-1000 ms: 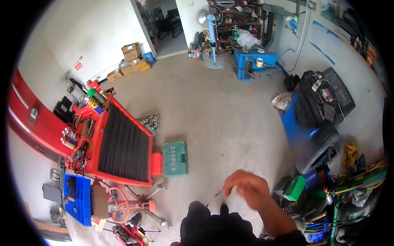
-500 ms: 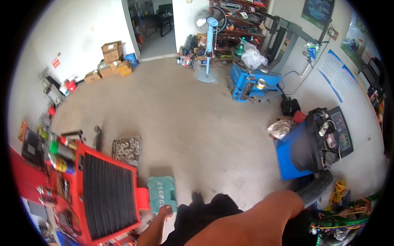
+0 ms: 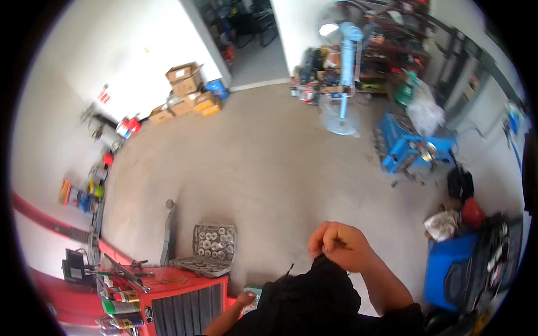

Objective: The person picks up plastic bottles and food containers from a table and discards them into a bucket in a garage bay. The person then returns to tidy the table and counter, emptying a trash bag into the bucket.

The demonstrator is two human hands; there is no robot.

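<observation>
My right hand (image 3: 343,245) is raised in front of my body with its fingers curled together. It pinches a peak of the black clothing (image 3: 314,291) I wear, drawing the cloth up. Low at the left, my left hand (image 3: 245,299) looks closed beside a green case (image 3: 256,292). Only a small part of that case shows past my clothing. Whether the left fingers grip the case or something else is hidden.
At the left stands a red tool cabinet (image 3: 179,280) with spray cans and tools on it. Beyond it lies an open grey case of round metal pieces (image 3: 216,243). A blue machine (image 3: 414,140) and a pedestal fan (image 3: 344,73) stand farther off; another blue machine (image 3: 451,274) is at the right.
My right arm has swung in from the far right, and its hand now pinches my clothing. The view has shifted, bringing the red cabinet lower and hiding most of the green case.
</observation>
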